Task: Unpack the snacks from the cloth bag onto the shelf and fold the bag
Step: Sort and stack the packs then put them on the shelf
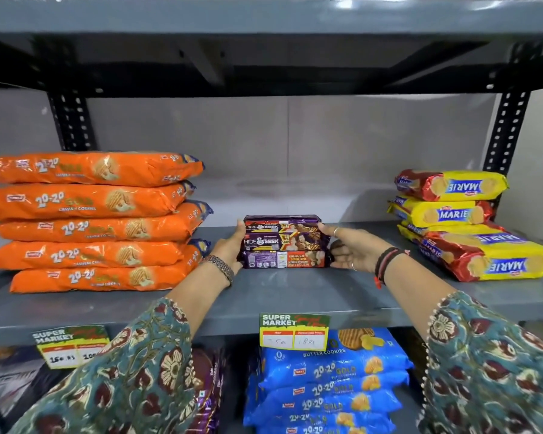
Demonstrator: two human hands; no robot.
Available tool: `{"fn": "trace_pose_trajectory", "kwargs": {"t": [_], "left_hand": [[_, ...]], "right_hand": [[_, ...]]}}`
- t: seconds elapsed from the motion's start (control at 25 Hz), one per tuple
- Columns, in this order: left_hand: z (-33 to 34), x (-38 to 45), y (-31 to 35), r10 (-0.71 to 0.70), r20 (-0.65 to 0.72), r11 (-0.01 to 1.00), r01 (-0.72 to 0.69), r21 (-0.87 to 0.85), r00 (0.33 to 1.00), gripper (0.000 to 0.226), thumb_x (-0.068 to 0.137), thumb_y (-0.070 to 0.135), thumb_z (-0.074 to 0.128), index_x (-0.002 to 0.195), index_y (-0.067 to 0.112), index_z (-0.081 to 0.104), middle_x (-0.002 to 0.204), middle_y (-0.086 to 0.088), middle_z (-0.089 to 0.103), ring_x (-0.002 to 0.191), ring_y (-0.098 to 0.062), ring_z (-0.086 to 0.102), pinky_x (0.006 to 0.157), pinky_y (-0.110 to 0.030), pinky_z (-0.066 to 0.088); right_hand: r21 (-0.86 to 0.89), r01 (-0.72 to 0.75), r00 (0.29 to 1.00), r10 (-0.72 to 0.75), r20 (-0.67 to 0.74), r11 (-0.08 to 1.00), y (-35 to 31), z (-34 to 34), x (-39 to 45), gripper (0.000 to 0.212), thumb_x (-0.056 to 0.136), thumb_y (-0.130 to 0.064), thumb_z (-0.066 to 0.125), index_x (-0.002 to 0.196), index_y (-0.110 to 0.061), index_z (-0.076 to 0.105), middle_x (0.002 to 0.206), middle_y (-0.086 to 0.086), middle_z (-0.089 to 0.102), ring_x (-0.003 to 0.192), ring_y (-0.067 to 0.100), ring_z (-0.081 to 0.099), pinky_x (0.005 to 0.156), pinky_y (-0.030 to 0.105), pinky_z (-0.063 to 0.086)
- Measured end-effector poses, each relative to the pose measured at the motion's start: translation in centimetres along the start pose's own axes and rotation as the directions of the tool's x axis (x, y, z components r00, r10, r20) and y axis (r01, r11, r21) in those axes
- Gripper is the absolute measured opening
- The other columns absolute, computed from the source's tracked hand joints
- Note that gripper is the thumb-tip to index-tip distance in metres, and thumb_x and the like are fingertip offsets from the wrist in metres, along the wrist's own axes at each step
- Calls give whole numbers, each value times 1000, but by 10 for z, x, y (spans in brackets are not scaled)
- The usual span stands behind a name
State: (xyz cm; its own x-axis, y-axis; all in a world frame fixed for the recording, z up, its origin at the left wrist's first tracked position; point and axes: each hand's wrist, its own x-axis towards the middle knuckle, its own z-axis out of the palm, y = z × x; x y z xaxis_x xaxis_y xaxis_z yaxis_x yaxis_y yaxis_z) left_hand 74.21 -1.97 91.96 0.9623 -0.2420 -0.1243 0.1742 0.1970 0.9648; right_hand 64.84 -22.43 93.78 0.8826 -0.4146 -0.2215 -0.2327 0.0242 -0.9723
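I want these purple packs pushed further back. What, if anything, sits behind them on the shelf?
Nothing visible. The shelf behind the Hide & Seek packs looks bare to the back wall; the orange packs and Marie packs sit off to either side.

Grey shelf point(295, 296) w/ orange packs point(88, 223), purple packs point(284, 242), Marie packs point(470, 227)

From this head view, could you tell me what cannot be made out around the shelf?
- Cloth bag: nowhere in the head view.
- Hide & Seek packs: back ends hidden behind their own fronts; left hand and right hand cover the sides.
- Price tag: handwriting too faint.
- Blue cookie packs: cut off at the bottom edge.
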Motion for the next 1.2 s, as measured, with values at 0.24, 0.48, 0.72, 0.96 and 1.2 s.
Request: {"fn": "trace_pose_trajectory", "kwargs": {"t": [0.24,0.48,0.72,0.96,1.2], "left_hand": [[-1,-11,-2,22,-90,999,-25,-28,996,49,92,36,50,127,1,45,131,-16,54,114,-28,56,97,-42,45],[8,-79,-18,5,-75,998,-9,-55,997,34,93,9,40,126,7,46,97,-8,55,88,-20,53,100,-34,38],[74,-186,-62,-45,310,999,47,0,950,38,97,12,33,133,7,42,130,-10,53,122,-28,49,99,-36,40],[182,-309,-199,-331,662,942,203,266,672,24,96,18,35,113,15,52,97,2,66,82,-14,67,72,-25,54],[255,-433,-389,-716,627,698,308,647,305,21,97,20,33,95,20,55,60,10,72,54,-5,68,72,-27,46]], "right_hand": [[43,35,998,-32,-62,998,9,-19,-17,71,84,-39,68,137,-1,39,130,21,52,110,34,57,80,38,51],[13,95,989,-93,-117,995,33,-71,-77,31,84,-36,68,108,-17,61,116,5,64,111,22,59,83,35,52],[29,114,971,-105,-217,993,94,-145,-198,25,89,-33,62,110,-20,63,107,-1,70,95,14,64,68,27,50],[105,-17,884,64,-463,994,242,-252,-370,13,91,-28,58,98,-20,65,107,1,68,95,14,63,78,29,48],[269,-131,622,291,-727,954,387,-319,-551,17,93,-17,54,107,-14,63,105,6,66,97,20,58,73,28,43]]}}
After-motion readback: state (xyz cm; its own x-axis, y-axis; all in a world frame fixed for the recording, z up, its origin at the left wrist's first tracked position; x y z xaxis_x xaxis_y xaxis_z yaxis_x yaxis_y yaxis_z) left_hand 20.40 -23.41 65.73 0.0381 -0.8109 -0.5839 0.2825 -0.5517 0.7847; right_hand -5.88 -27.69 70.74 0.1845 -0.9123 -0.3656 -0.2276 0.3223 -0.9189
